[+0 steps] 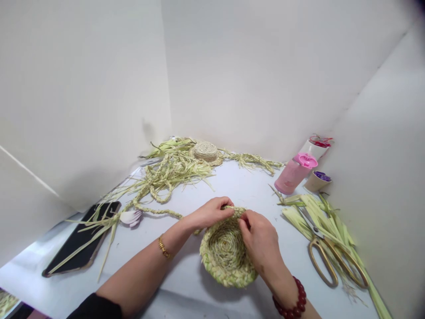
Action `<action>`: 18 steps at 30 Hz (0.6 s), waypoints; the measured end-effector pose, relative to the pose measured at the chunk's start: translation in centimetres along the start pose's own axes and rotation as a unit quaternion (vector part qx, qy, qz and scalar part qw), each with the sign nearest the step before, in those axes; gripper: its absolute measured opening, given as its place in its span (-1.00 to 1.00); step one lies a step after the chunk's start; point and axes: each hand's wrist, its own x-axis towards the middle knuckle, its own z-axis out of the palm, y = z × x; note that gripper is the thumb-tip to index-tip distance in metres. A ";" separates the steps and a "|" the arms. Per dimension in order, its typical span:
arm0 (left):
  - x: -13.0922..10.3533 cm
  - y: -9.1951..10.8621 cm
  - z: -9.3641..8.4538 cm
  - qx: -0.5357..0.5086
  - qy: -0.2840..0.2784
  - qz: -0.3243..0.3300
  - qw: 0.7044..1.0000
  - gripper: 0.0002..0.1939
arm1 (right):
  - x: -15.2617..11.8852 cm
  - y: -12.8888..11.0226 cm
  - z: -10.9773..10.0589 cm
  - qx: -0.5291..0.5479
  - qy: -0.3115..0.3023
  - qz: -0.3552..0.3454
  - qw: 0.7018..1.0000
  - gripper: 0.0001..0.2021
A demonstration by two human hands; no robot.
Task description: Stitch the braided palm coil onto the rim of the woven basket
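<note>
White table [232,186] and walls surround a small woven straw basket [226,254], whose far rim is pinched by the left hand [209,213] and right hand [260,241]; gold scissors [332,259] lie at the right.

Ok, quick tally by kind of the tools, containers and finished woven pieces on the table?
Woven straw pieces: 2 (bowl under both hands, small round piece)
Scissors: 1
Phone: 1
Pink bottle: 1
Small cup: 1
Clear container: 1
Total: 7
</note>
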 end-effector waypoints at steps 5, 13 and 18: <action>0.0 -0.1 0.0 0.009 0.011 -0.005 1.000 -0.83 | 0.2 -0.3 0.0 -0.032 -0.017 -0.009 0.999 -0.85; 0.0 0.0 0.2 0.011 0.016 0.009 1.000 -0.85 | 0.6 0.1 -0.3 -0.022 -0.056 0.002 0.998 -0.83; -0.1 0.1 0.2 0.008 0.024 0.008 1.000 -0.86 | 0.9 0.1 -0.4 -0.012 -0.074 0.022 0.997 -0.83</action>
